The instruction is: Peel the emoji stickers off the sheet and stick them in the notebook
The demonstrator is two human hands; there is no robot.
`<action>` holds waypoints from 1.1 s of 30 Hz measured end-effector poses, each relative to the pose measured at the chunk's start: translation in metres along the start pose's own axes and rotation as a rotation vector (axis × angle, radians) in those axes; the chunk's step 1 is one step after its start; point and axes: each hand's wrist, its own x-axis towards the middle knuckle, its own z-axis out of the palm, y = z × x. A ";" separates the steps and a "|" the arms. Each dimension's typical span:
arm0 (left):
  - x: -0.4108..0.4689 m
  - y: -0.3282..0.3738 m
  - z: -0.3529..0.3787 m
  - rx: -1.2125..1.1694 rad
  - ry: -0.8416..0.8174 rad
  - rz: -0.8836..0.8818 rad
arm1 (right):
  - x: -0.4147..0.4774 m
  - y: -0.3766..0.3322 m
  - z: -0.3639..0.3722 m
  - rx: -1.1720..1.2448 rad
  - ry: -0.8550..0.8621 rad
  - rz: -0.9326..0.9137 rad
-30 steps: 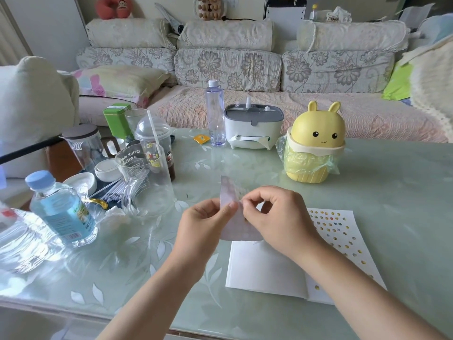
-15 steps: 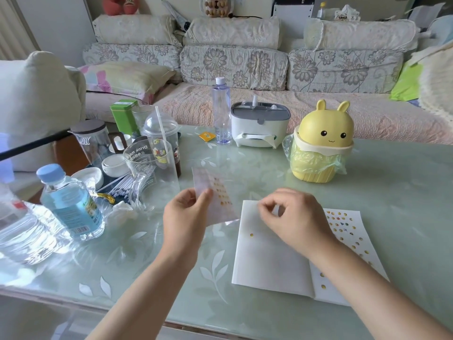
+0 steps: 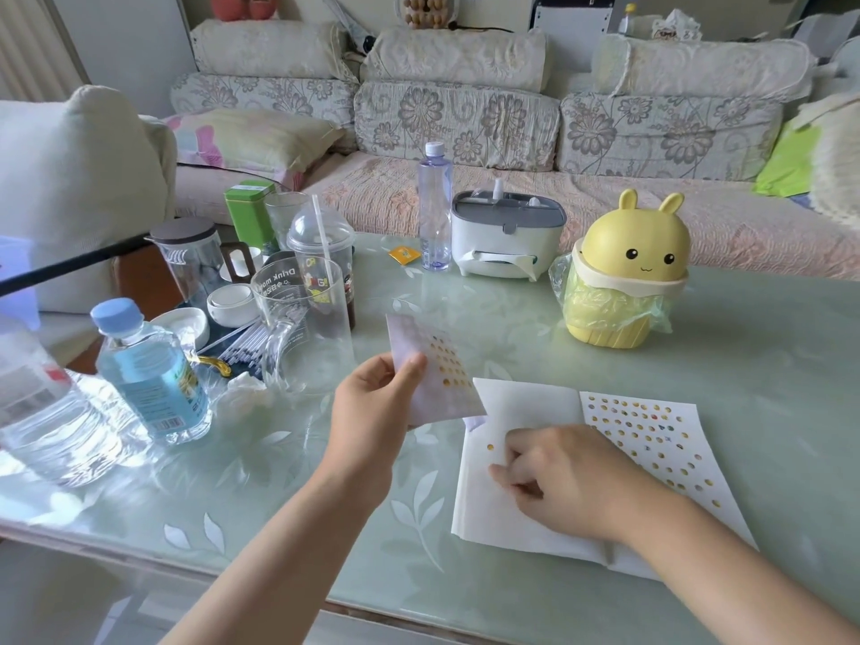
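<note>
Head view: the left hand (image 3: 372, 402) pinches the sticker sheet (image 3: 437, 379) between thumb and fingers, upright above the counter (image 3: 768, 365), at ten o'clock from the open notebook (image 3: 526, 412), as it did half a second ago. The right hand (image 3: 572, 477), then raised, now rests curled fingertips on the left page, at four o'clock from a lone yellow sticker (image 3: 490, 446); whether they pinch anything cannot be told.

The table top (image 3: 768, 388) is glossy and smooth like glass. The notebook (image 3: 493, 519) is matt white paper, and the sticker sheet (image 3: 442, 393) a slightly shinier one. The rabbit bin (image 3: 635, 235) is smooth plastic, the sofa (image 3: 456, 118) textured cloth.
</note>
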 end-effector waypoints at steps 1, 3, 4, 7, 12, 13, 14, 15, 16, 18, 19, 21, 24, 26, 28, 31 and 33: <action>0.000 -0.001 0.001 -0.013 -0.015 -0.018 | -0.001 0.000 -0.004 0.082 -0.054 0.045; -0.002 -0.001 0.003 -0.019 -0.042 -0.035 | -0.001 0.002 -0.009 0.265 -0.068 0.147; -0.002 -0.002 0.005 -0.013 -0.052 -0.035 | -0.001 0.003 -0.012 0.339 0.000 0.195; -0.005 -0.006 0.008 -0.002 -0.067 -0.026 | 0.002 0.004 -0.023 0.521 0.395 0.250; -0.010 -0.013 0.016 -0.069 -0.141 -0.049 | 0.014 -0.010 -0.035 0.618 0.648 0.230; -0.011 -0.014 0.017 -0.088 -0.159 -0.050 | 0.016 -0.012 -0.034 0.625 0.658 0.239; -0.011 -0.015 0.019 -0.104 -0.178 -0.046 | 0.018 -0.013 -0.032 0.632 0.666 0.254; -0.012 -0.015 0.020 -0.125 -0.198 -0.040 | 0.019 -0.014 -0.032 0.631 0.670 0.268; -0.012 -0.016 0.022 -0.151 -0.222 -0.036 | 0.020 -0.015 -0.031 0.624 0.669 0.280; -0.013 -0.017 0.024 -0.201 -0.254 -0.034 | 0.021 -0.016 -0.031 0.588 0.661 0.298; -0.013 -0.016 0.024 -0.216 -0.255 -0.031 | 0.021 -0.016 -0.031 0.566 0.657 0.307; -0.014 -0.016 0.026 -0.223 -0.240 -0.019 | 0.021 -0.016 -0.031 0.515 0.650 0.324; -0.016 -0.018 0.028 -0.187 -0.192 0.008 | 0.019 -0.018 -0.033 0.467 0.632 0.340; -0.016 -0.019 0.030 -0.140 -0.170 0.038 | 0.020 -0.019 -0.035 0.474 0.613 0.367; -0.017 -0.020 0.032 -0.094 -0.153 0.076 | 0.021 -0.019 -0.036 0.528 0.586 0.409; -0.019 -0.021 0.034 -0.057 -0.150 0.112 | 0.023 -0.017 -0.037 0.554 0.547 0.460; -0.020 -0.021 0.034 -0.047 -0.150 0.127 | 0.023 -0.017 -0.038 0.451 0.551 0.445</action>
